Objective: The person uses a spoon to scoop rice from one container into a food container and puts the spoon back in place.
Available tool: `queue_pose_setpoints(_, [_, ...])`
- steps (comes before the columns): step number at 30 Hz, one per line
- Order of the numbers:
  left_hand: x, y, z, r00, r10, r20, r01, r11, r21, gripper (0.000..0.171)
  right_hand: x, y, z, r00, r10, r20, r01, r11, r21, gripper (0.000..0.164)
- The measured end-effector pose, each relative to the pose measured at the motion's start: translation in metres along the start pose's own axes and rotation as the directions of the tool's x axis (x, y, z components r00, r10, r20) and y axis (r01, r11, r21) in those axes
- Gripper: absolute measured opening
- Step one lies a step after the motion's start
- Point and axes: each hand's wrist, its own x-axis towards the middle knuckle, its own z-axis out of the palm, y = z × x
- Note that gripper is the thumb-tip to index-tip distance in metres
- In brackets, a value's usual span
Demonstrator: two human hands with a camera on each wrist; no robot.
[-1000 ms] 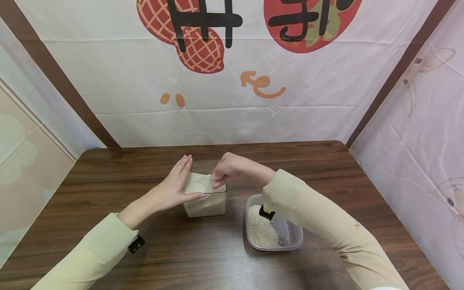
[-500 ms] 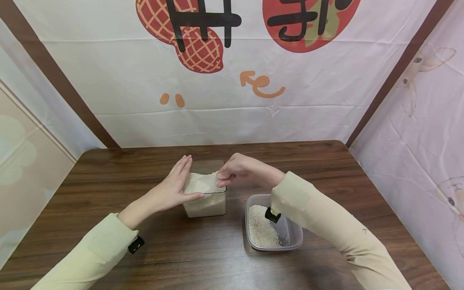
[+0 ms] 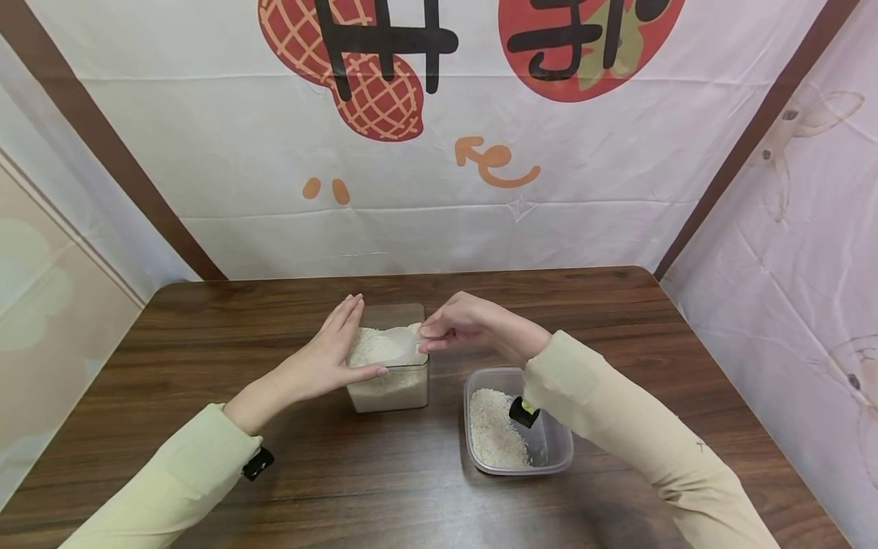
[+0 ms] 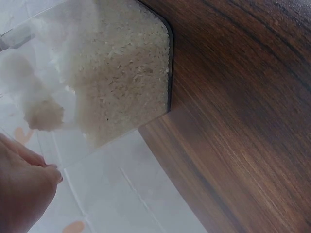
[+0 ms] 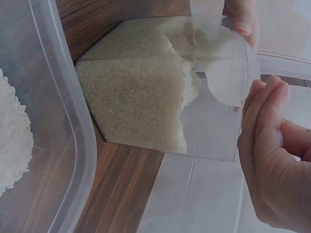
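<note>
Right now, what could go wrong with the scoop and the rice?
Rice might spill: the scoop is at the top of the box, with bare table between box and tub. The right hand pinching the scoop could knock the box's side. The tub might slide if bumped, since neither hand holds it; the left hand is against the box.
</note>
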Motion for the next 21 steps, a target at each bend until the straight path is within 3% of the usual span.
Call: queue_pose_setpoints(21, [-0.0023,0.0021,0.0015,1.000,0.006,-0.006,-0.006,1.000,0.004,0.109,-0.0042,0.0087,-0.0107,0.999,-0.034,0.001,0.034,0.999,0.013,0.031])
